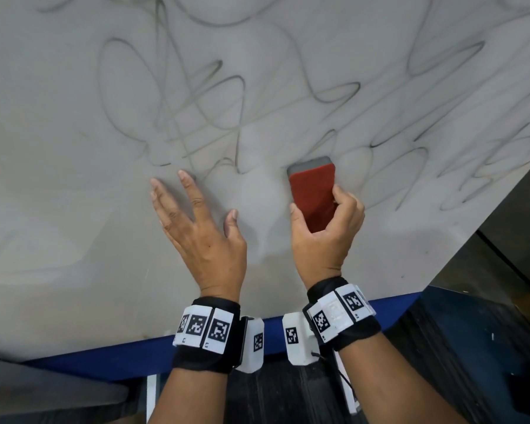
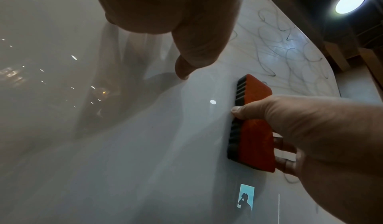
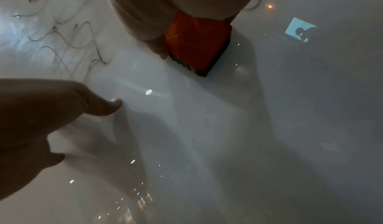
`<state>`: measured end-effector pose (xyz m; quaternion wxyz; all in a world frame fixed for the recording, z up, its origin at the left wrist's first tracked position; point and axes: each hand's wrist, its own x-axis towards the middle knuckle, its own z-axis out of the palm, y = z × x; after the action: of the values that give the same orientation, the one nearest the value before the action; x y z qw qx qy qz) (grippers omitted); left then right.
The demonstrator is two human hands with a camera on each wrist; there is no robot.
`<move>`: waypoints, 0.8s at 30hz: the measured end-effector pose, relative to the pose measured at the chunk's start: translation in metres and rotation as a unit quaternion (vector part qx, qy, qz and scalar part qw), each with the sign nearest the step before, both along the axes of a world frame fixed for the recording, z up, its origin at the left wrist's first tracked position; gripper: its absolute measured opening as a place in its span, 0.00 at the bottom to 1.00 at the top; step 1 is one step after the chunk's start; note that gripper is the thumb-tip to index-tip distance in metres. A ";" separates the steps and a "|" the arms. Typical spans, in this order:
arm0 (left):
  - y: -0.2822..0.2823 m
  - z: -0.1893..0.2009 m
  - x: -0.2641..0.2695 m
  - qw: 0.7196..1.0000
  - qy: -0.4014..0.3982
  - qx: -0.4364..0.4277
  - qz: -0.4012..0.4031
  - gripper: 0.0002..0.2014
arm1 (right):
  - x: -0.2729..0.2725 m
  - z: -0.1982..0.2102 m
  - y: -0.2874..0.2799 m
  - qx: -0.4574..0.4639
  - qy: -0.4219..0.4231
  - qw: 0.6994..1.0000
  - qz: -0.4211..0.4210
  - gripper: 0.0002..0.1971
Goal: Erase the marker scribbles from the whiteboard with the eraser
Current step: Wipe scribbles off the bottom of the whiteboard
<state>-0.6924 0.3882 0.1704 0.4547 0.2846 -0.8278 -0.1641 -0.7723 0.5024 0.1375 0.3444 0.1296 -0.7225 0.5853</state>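
You find no readable words or numbers anywhere. Your black wrist bands (image 1: 208, 332) carry white tiles printed with black-and-white square code patterns, and the grey marker scribbles (image 1: 214, 99) on the pale whiteboard (image 1: 58, 209) spell nothing.

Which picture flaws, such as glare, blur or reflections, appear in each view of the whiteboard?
Head: scribbles smeared by blur. Left wrist: ceiling lamp flares, whiteboard mirrors lights. Right wrist: glare washes the top-left, eraser soft-edged.

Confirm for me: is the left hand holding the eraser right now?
No, the right hand grips the red eraser, while the left hand rests open on the whiteboard.
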 end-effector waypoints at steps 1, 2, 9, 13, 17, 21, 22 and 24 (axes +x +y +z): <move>0.000 0.000 -0.001 1.000 0.001 0.001 0.000 0.46 | 0.003 -0.001 -0.002 0.009 0.004 1.000 0.007 0.32; 0.001 0.000 -0.001 1.000 0.002 0.002 0.000 0.46 | 0.005 -0.002 -0.002 0.020 0.008 1.000 0.014 0.31; -0.002 -0.002 0.001 1.000 0.003 -0.005 -0.003 0.46 | -0.008 0.004 0.008 -0.093 -0.062 0.993 -0.026 0.33; -0.001 -0.002 0.000 1.000 0.006 -0.001 -0.003 0.46 | 0.024 0.002 -0.020 0.015 -0.036 0.998 0.052 0.32; -0.002 -0.004 0.003 1.000 0.000 -0.009 0.001 0.45 | 0.012 -0.001 -0.006 0.036 -0.004 0.999 0.039 0.31; 0.001 -0.004 0.002 1.000 -0.007 0.005 0.005 0.46 | -0.013 0.002 0.017 -0.104 -0.070 0.992 -0.035 0.33; 0.003 -0.003 0.001 1.000 -0.005 0.009 0.003 0.46 | -0.010 0.004 0.014 -0.117 -0.083 0.989 -0.034 0.33; 0.007 -0.002 -0.002 1.000 0.000 0.016 0.000 0.46 | 0.004 0.005 0.000 -0.083 -0.081 0.993 -0.006 0.32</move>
<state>-0.6940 0.3954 0.1686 0.4501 0.2915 -0.8251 -0.1778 -0.7679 0.5020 0.1421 0.2974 0.0483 -0.6975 0.6501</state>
